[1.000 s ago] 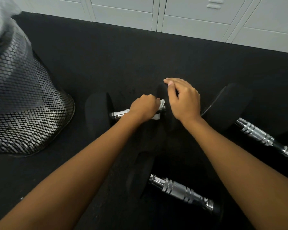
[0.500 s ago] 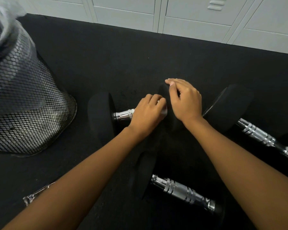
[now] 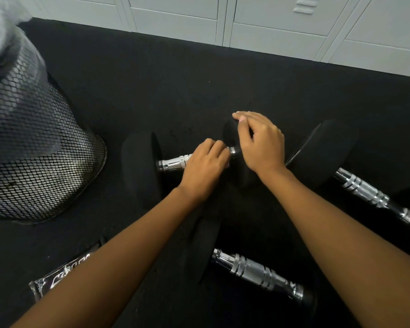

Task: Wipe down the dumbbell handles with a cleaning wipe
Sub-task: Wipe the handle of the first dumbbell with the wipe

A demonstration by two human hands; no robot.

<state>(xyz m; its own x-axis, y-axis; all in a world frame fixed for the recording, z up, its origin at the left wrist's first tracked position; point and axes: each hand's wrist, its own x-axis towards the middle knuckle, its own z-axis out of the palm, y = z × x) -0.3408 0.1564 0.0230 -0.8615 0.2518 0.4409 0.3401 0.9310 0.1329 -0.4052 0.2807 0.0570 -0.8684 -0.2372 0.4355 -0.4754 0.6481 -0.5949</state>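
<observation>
A black dumbbell lies across the floor; its chrome handle (image 3: 173, 163) shows between the left head (image 3: 137, 166) and my left hand (image 3: 204, 169). My left hand grips the right part of the handle, close to the right head (image 3: 230, 133). Only a sliver of the white cleaning wipe (image 3: 227, 165) peeks out under its fingers. My right hand (image 3: 263, 145) lies over the top of the right head with its fingers curled round the edge.
Two more dumbbells lie close by, one with its handle (image 3: 256, 272) between my forearms, one handle (image 3: 365, 190) at the right. A black mesh bin (image 3: 33, 162) stands at the left, a shiny wipe packet (image 3: 57, 275) near it. Grey lockers (image 3: 270, 24) line the back.
My left hand has slid right along the handle toward the right head, baring more chrome on the left and covering most of the wipe. My right hand has stayed on the head.
</observation>
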